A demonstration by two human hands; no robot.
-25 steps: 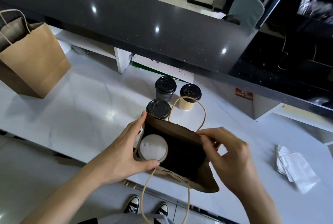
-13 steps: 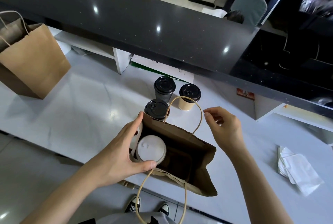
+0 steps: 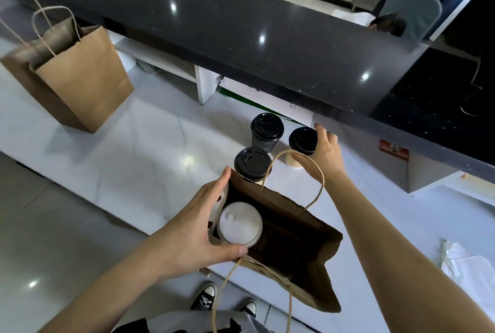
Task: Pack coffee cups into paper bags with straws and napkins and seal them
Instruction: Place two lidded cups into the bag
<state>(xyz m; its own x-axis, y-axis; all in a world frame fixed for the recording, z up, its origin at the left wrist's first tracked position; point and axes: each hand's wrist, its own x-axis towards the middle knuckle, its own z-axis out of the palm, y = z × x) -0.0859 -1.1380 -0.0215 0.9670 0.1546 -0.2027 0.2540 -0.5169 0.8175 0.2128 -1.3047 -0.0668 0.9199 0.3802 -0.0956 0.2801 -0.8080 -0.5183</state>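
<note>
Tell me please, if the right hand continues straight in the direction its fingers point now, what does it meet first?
The right hand already reaches the tan cup with a black lid; its fingers curve around it. Going further, it would probably meet the white wall under the dark counter, though depth is unclear.

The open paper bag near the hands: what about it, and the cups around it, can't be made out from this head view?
- Open paper bag: its inside beside the white-lidded cup is too dark to see.
- Nearest black-lidded cup: its body is hidden by the bag's rim.
- Tan cup: the right hand covers its side, so the grip is unclear.
- Napkins: cut off by the right edge.
</note>
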